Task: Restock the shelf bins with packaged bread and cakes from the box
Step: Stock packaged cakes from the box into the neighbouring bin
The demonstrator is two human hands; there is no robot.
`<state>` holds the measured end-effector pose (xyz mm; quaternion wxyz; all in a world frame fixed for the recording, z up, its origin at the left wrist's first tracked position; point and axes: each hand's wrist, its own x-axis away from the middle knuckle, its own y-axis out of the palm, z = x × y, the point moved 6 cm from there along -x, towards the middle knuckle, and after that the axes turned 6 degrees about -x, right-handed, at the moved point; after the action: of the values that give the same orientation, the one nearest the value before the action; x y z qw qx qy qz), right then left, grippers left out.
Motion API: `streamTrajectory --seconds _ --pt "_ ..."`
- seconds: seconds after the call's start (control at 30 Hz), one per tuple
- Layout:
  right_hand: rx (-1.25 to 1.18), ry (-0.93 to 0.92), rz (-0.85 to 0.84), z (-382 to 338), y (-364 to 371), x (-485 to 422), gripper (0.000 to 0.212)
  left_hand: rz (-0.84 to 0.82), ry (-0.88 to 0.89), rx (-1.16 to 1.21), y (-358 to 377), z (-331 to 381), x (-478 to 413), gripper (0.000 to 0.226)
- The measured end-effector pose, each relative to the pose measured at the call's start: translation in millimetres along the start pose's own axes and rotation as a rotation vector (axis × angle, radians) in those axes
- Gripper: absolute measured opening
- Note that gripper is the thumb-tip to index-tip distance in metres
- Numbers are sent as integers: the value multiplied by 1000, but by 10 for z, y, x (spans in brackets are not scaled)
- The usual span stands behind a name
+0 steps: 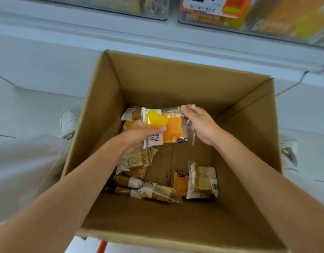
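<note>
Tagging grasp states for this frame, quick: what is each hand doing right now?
Left hand: holding the orange bread pack at its left end.
Right hand: pinching the same pack's right edge.

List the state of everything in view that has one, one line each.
Cardboard box, open on top, floor partly bare.
Bread pack, held up inside the box.
Left hand, grips the bread pack's left end.
Right hand, pinches its wrapper's far right corner.
Loose packs, lying on the box floor.
Shelf bins, holding packaged goods.
</note>
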<state>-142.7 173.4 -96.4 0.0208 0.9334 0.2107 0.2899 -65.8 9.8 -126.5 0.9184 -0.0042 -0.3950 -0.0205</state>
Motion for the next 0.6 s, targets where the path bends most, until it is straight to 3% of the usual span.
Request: streamTrajectory --seconds 0.07,0.13,0.17,0.23,0.3,0.33,0.4,0.5,0.6 --pt "-43 31 48 99 -15 25 18 0 -22 54 -31 -102 2 77" --pt "-21 56 92 216 -90 23 14 10 -3 72 -74 -113 45 56" --pt "92 44 96 234 -123 33 19 44 39 -22 -116 -78 70 50" --pt "399 -65 60 154 -126 71 53 156 193 -422 -206 136 110 48" --pt "514 -149 -36 51 -40 116 80 141 329 -707 -125 363 123 55" --pt "530 -156 -103 23 20 147 81 119 360 -733 -61 436 117 58" --pt "551 -140 -158 24 72 167 56 124 416 -633 37 546 133 60" --pt "522 -114 -73 66 -24 182 21 186 428 -376 18 493 136 76" --pt "367 -5 3 257 -191 225 19 235 142 -369 -175 93 42 120"
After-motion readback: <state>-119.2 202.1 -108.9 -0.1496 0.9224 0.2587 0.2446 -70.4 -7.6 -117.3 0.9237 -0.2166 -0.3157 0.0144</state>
